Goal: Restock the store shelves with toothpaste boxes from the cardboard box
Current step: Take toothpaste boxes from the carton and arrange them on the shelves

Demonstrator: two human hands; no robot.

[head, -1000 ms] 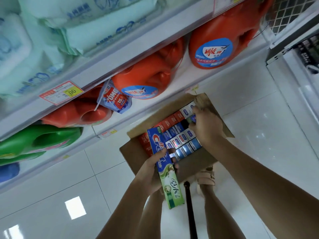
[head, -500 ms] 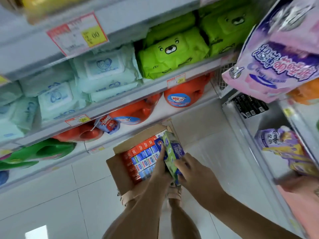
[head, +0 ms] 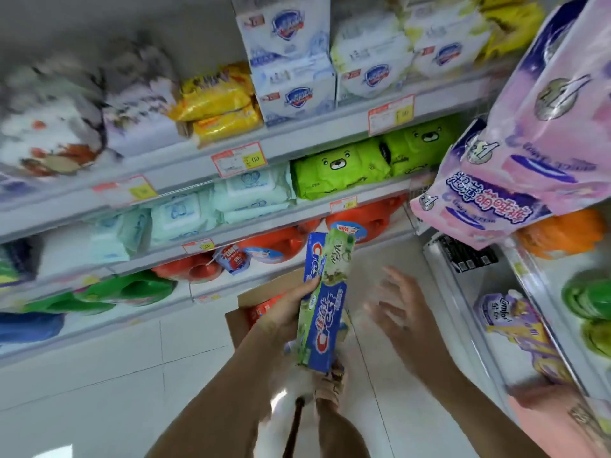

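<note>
Seen from above, 2 bare forearms reach forward in a shop aisle. The left hand (head: 287,312), at 6 o'clock just below the centre of the view, has its fingers and thumb wrapped around what look like 2 blue-and-green Crest toothpaste boxes (head: 325,319). They are held together, long ends pointing toward 12 and 6 o'clock. The right hand (head: 400,312), at 3 o'clock from those boxes, is blurred. Its fingers are spread wide and straight, holding and touching nothing. The cardboard box (head: 238,322) sits on the white floor tiles at 9 o'clock from the left hand, partly hidden behind it, with red toothpaste boxes (head: 264,307) showing inside. Stocked shelves (head: 297,140) fill the view from 9 to 12 o'clock, and pink packs (head: 529,143) hang at 2 o'clock.
</note>
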